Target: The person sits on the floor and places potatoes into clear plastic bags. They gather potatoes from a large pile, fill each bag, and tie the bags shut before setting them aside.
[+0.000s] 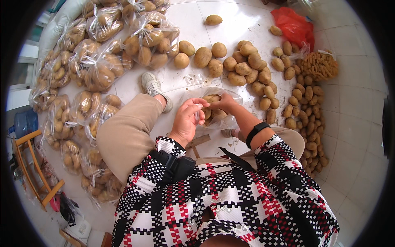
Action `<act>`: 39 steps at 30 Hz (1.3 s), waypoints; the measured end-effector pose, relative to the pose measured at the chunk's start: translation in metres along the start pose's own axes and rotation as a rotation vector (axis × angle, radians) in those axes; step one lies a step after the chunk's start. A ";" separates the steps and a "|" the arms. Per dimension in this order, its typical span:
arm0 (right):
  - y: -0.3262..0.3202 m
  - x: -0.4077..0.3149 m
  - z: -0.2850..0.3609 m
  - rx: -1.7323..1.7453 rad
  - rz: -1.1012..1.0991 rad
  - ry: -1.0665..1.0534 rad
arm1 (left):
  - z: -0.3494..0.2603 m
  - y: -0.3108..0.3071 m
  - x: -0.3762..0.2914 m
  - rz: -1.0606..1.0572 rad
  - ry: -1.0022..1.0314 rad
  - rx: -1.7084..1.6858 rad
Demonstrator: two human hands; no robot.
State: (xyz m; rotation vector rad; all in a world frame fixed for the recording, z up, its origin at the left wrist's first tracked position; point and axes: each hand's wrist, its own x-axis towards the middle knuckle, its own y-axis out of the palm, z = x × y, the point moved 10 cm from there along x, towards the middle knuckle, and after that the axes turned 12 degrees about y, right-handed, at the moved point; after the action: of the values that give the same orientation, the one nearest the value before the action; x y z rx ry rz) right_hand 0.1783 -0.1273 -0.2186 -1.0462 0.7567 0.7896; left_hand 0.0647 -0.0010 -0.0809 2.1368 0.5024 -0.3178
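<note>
Between my feet an open clear plastic bag (233, 93) with several potatoes inside rests on the tiled floor. My right hand (224, 103) reaches over the bag's opening, its fingers closed on a potato (212, 98) at the top. At the bag's left edge is my left hand (191, 115), its fingers curled and their tips close to that potato; a bit of clear plastic shows by the fingers, and whether they pinch it I cannot tell. A row of loose potatoes (215, 68) lies on the floor just beyond the bag.
Tied clear bags of potatoes (98, 72) crowd the left side. Loose potatoes (311, 123) are heaped along the right wall, beside a sack of ginger-like roots (319, 65) and a red plastic bag (291, 24). A wooden chair (34, 166) and a blue water jug (26, 123) are far left.
</note>
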 end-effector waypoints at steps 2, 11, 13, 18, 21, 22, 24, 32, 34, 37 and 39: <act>-0.004 0.001 -0.007 -0.036 -0.091 0.012 | 0.001 -0.002 0.000 -0.018 -0.009 -0.007; -0.061 -0.018 0.016 -0.010 0.110 -0.271 | 0.002 -0.003 0.000 -0.045 -0.011 0.031; -0.106 -0.015 0.012 0.227 -0.006 -0.314 | 0.002 -0.003 0.001 -0.056 -0.011 0.034; -0.192 0.022 -0.046 0.358 -0.268 -0.049 | 0.000 0.000 0.003 -0.056 -0.005 0.057; -0.224 0.037 -0.052 0.024 -0.470 -0.031 | 0.001 -0.001 0.005 -0.076 -0.007 0.079; -0.228 0.039 -0.049 -0.065 -0.518 -0.069 | 0.002 -0.001 0.006 -0.082 -0.008 0.086; -0.226 0.048 -0.041 -0.167 -0.542 -0.101 | 0.003 -0.001 0.007 -0.079 -0.015 0.104; -0.220 0.081 0.002 -0.589 -0.820 -0.026 | 0.002 0.000 0.014 -0.080 -0.025 0.176; -0.239 0.079 -0.005 -0.417 -0.919 0.048 | -0.001 -0.001 0.016 -0.097 -0.003 0.177; -0.256 0.094 -0.023 -0.321 -0.917 0.233 | -0.001 -0.002 0.020 -0.101 -0.003 0.164; -0.261 0.105 -0.032 -0.277 -0.884 0.282 | 0.000 -0.004 0.021 -0.107 -0.010 0.158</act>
State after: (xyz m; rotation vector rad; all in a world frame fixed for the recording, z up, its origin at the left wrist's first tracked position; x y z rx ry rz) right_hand 0.4479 -0.2134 -0.2008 -1.5932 0.3430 -0.0239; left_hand 0.0819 0.0061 -0.0925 2.2640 0.6047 -0.4407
